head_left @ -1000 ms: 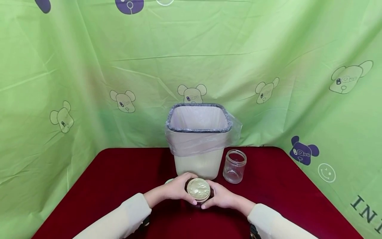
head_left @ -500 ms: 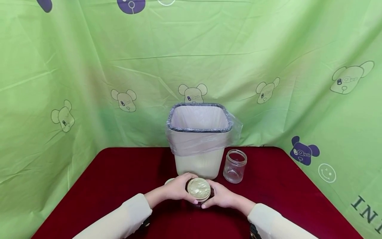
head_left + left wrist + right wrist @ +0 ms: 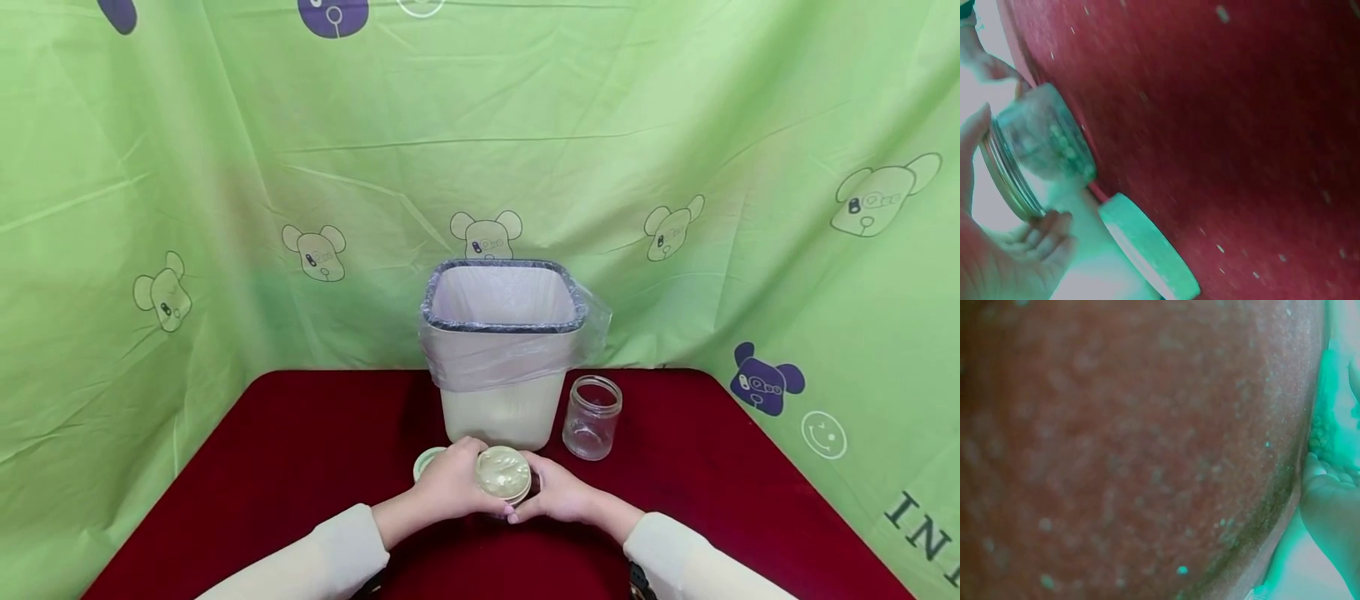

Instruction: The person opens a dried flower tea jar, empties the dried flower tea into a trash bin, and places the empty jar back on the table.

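Note:
A clear jar [image 3: 1044, 134] with a pale gold, wrinkled top [image 3: 503, 472] is between both hands, low at the front of the bin. Small rounded bits show through its glass in the left wrist view. My left hand [image 3: 452, 486] grips it from the left near the rim, thumb in front and fingers behind. From the other side my right hand [image 3: 561, 493] holds the jar, its thumb tip close to the left thumb. Just behind the left hand lies a green lid [image 3: 426, 460], partly covered by it. The right wrist view catches only part of the hand and jar.
Behind the hands stands a cream waste bin [image 3: 498, 412] with a clear liner over its dark rim. An open glass jar [image 3: 592, 421] stands to its right. All rest on a dark red tablecloth [image 3: 322, 442], with a green printed curtain [image 3: 375, 167] around.
My left hand has turned around the jar's top, its thumb sliding right. More of the green lid shows now. The right hand stays nearly still.

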### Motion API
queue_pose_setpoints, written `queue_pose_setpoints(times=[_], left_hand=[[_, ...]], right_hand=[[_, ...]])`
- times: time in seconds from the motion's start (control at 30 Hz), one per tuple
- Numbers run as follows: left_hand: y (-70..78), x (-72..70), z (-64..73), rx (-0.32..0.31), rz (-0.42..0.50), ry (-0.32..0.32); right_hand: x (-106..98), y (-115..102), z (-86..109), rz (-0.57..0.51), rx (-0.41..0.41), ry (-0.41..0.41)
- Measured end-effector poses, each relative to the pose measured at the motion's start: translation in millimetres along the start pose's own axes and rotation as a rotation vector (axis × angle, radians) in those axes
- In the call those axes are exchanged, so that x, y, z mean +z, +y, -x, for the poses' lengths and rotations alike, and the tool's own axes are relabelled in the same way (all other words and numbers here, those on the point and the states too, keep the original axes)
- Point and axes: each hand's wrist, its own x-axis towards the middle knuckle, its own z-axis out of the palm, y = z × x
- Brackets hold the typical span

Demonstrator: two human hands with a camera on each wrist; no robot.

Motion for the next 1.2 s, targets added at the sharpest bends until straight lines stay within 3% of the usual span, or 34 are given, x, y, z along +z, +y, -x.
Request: queue_pose_setpoints(times=[0.13,0.27,0.6,0.8,1.03,1.2], left_hand=[[6.3,2.6,3.4,-0.014,-0.073,0.037],[7.8,3.5,4.4,-0.029,-0.098,0.037],[1.2,1.7,6.5,0.002,0.007,-0.010],[-7.9,-2.9,0.9,0.038,0.146,-0.089],[-15.2,-10.2,-13.1,0.132,0.154,-0.210],[-15.3,-15.5,-20.8,0.130,0.176,-0.309]], right_hand=[[1.0,-0.7,1.2,0.000,0.000,0.007],[1.1,-2.3,1.9,0.016,0.004,0.012],[1.8,-2.2,2.5,0.052,0.021,0.027],[0.5,-3.5,1.6,0.064,0.023,0.025],[-0.3,-3.5,1.3,0.082,0.038,0.023],[0.0,-2.2,0.8,0.067,0.036,0.021]])
